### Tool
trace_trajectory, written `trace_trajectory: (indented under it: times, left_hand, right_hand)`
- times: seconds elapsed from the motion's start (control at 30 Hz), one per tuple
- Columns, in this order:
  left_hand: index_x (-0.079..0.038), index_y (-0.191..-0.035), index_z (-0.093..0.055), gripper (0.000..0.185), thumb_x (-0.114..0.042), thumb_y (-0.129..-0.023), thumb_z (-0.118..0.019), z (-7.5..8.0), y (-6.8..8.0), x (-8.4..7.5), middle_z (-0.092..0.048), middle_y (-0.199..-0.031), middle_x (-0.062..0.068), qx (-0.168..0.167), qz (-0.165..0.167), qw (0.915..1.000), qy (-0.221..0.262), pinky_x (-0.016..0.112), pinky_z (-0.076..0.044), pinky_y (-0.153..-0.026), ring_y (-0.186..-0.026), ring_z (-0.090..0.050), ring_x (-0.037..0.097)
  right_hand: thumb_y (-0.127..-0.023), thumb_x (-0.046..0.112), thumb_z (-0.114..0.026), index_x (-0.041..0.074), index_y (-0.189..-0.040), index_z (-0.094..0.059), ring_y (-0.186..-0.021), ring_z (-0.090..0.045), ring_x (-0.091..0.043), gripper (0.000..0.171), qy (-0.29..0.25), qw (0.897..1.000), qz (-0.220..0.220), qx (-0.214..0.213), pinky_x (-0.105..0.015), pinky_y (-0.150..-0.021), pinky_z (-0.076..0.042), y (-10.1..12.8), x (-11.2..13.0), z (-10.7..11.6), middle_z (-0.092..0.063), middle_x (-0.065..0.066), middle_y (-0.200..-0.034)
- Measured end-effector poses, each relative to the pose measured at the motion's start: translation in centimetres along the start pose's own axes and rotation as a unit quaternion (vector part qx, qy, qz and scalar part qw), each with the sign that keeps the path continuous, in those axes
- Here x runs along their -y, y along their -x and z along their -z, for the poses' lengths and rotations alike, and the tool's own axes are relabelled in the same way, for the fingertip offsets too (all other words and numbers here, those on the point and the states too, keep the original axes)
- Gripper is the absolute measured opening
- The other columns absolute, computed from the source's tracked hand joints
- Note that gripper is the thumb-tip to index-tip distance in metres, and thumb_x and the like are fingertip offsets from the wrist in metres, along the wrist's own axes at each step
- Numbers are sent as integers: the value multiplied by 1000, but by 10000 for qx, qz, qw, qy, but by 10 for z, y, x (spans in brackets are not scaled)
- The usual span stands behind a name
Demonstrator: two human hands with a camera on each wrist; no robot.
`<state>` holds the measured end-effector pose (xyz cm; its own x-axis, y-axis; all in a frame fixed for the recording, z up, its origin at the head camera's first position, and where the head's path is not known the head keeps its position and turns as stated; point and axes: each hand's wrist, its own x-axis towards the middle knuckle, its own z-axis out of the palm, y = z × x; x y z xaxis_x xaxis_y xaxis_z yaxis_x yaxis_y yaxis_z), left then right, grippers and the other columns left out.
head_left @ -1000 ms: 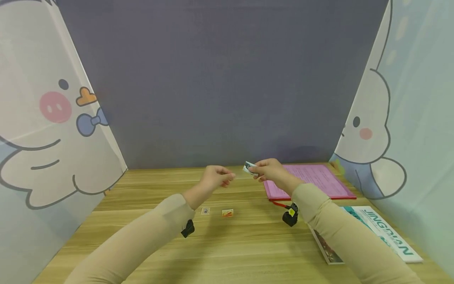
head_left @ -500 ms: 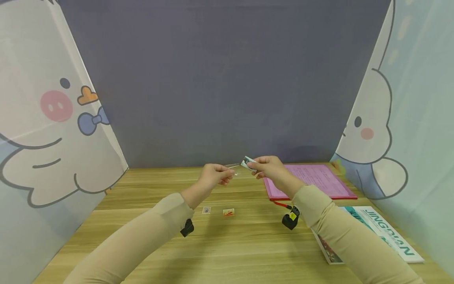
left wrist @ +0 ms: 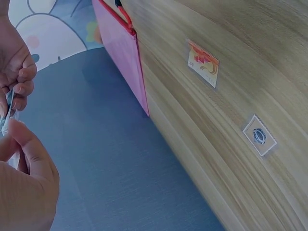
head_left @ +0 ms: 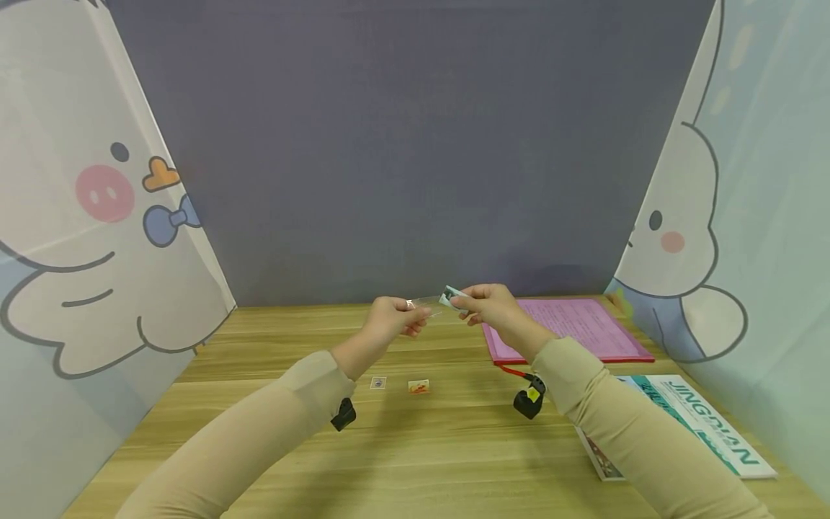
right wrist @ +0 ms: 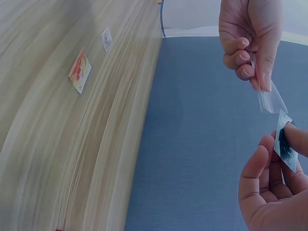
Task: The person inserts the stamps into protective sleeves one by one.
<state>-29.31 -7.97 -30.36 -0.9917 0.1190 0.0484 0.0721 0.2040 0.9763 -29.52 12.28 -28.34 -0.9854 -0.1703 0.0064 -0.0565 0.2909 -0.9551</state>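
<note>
Two hands are raised above the worktop (head_left: 415, 440), close together w/ a small gap. Left hand (head_left: 391, 322) pinches a clear plastic sleeve (right wrist: 269, 96) btwn thumb & curled fingers; the sleeve hangs from the fingertips toward the other hand. Right hand (head_left: 488, 305) pinches a small stamp (right wrist: 285, 147) w/ a dark print, thumb on its face. In the right wrist view the stamp's upper corner sits just beside the sleeve's free end; can't tell if they touch.

On the worktop below the hands: a red-orange stamp (head_left: 418, 387) & a small white stamp w/ blue mark (head_left: 377, 383), near each other, each in a clear sleeve. Pink folder (head_left: 570, 328) lies to the right, a teal & white booklet (head_left: 700, 425) nearer the person.
</note>
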Motion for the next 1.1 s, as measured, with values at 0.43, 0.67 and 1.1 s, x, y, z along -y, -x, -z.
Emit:
trace_trajectory:
  times: [0.43, 0.67, 1.1]
  left_hand:
    - [1, -82, -73, 21, -20, -86, -75, -1, 2, -3, -68, -70, 6, 75, 107, 9999, -47, 26, -58, -59, -59, -61, 13]
    - [2, -82, -73, 23, -20, -86, -75, -4, 2, -4, -70, -73, 11, 43, 76, 10000, -38, 27, -58, -59, -58, -61, 13]
    - [7, -88, -72, 25, -18, -86, -76, -5, 1, -4, -71, -80, 17, 58, 98, 9999, 95, 29, -60, -61, -59, -63, 15]
  right_hand:
    - [-92, 21, -69, -3, -110, -65, -75, -62, -13, 30, 114, 9996, 204, -140, -27, -72, -56, -1, -3, 0, -68, 0, -87]
    - [-92, 21, -69, -3, -107, -66, -72, -62, -12, 29, 86, 9995, 253, -191, -28, -71, -56, -1, -2, 1, -67, 2, -82]
    - [-92, 23, -69, -1, -106, -67, -75, -61, -13, 28, 259, 9995, 193, 7, -31, -77, -56, -1, -5, 1, -67, 1, -82]
